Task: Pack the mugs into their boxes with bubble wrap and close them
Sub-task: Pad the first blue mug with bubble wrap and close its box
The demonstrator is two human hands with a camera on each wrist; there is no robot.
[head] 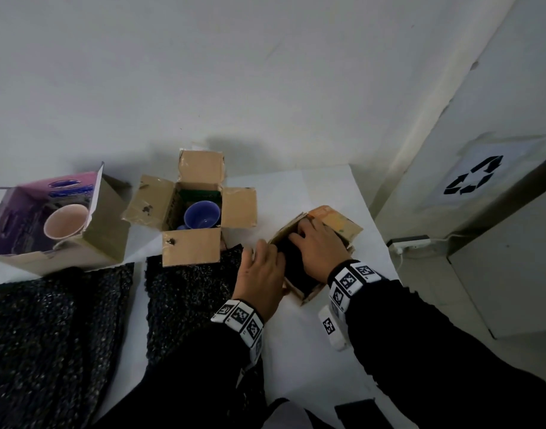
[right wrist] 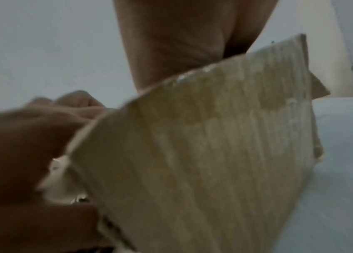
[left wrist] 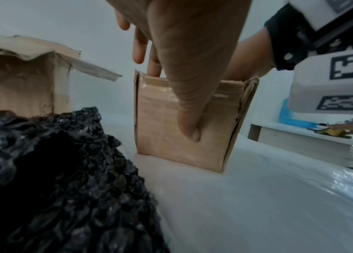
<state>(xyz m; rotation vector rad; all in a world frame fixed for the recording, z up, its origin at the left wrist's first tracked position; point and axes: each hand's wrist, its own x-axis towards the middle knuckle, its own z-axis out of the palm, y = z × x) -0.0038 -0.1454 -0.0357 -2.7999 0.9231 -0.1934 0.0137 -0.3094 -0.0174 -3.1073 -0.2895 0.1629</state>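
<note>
A small cardboard box (head: 309, 297) stands at the right of the white table, with black bubble wrap (head: 296, 274) stuffed inside. My left hand (head: 262, 274) grips its near-left wall: the thumb (left wrist: 188, 111) presses the outside of the box (left wrist: 160, 133) and the fingers reach over the rim. My right hand (head: 318, 246) reaches in from above, fingers pressing on the wrap, behind a raised flap (right wrist: 214, 137). Any mug in this box is hidden. A blue mug (head: 202, 215) sits unwrapped in the open middle box (head: 191, 249). A pink mug (head: 66, 221) sits in the purple box (head: 101, 224).
Two sheets of black bubble wrap (head: 49, 329) (head: 185, 292) lie along the near edge of the table; one (left wrist: 63, 171) is close to my left hand. A white cabinet with a recycling sign (head: 472, 178) and a power strip (head: 408, 243) are beyond the table's right edge.
</note>
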